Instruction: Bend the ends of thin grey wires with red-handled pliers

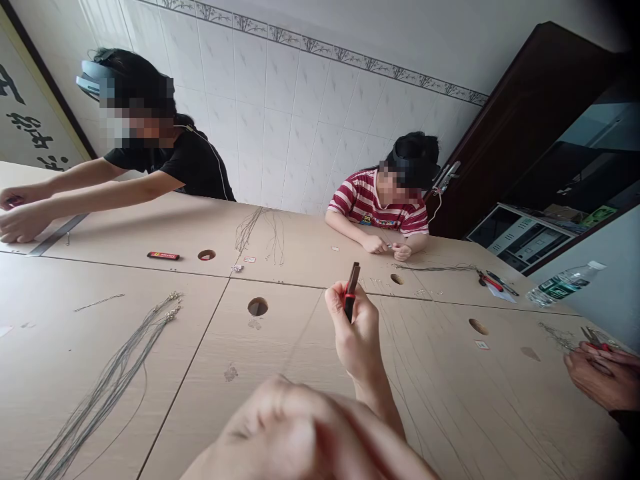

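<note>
My right hand (357, 333) is raised over the middle of the table, fingers wrapped round small pliers (351, 293) with red and black grips and the dark jaws pointing up. Close to the camera, my left hand (285, 433) is large and blurred, its fingers curled; what they hold, if anything, is hidden. A faint thin line crosses the tabletop between the two hands. To the left lies a bundle of thin grey cords (120, 373) with small metal clasps at its upper end. Long fine cords (425, 400) spread over the table on the right.
Across the table (210, 347) sit a person in black (200, 160) and a person in stripes (367, 200). Another person's hands (600, 377) work at the right edge. Around them are a bottle (567, 283), red-handled pliers (490, 281), a red-black box (163, 256) and more cords (247, 230).
</note>
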Motion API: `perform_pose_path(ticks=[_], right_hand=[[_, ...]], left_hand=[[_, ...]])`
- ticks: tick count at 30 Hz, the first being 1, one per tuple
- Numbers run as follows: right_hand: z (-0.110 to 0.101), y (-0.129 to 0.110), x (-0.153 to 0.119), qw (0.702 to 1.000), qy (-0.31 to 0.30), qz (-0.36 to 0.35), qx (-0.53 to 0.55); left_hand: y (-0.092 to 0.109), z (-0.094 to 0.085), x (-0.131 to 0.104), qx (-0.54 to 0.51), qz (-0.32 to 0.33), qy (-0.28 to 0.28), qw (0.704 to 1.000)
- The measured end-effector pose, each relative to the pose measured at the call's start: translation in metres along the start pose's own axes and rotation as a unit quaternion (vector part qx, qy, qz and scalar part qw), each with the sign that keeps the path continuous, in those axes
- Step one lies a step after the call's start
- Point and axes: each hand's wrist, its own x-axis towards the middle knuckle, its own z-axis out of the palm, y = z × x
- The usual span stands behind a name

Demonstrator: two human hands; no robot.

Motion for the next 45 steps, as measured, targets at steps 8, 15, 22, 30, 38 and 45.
perform_pose_path(ticks=[8, 15, 22, 30, 38, 45], right_hand=[[0.001, -0.004, -0.006, 0.997, -0.063, -0.035, -0.019], [0.004, -0.010, -0.011, 0.985, -0.160, -0.045, -0.039], [0.004, -0.013, -0.014, 0.982, -0.179, -0.044, -0.031], [-0.002, -0.014, -0.012, 0.992, -0.115, -0.047, -0.030], [-0.003, -0.014, -0.010, 0.993, -0.104, -0.057, -0.022], [-0.002, -0.014, -0.010, 0.991, -0.109, -0.069, -0.039]], left_hand=[[0.018, -0.044, 0.028, -0.277, 0.197, 0.247, 0.908], [0.007, -0.063, 0.046, -0.299, 0.209, 0.308, 0.878], [-0.017, -0.058, 0.061, -0.176, 0.109, 0.298, 0.932], [-0.025, -0.040, 0.051, 0.125, 0.074, 0.218, 0.965], [-0.019, -0.036, 0.046, 0.191, 0.058, 0.232, 0.952], [-0.018, -0.035, 0.047, 0.158, 0.045, 0.229, 0.959]])
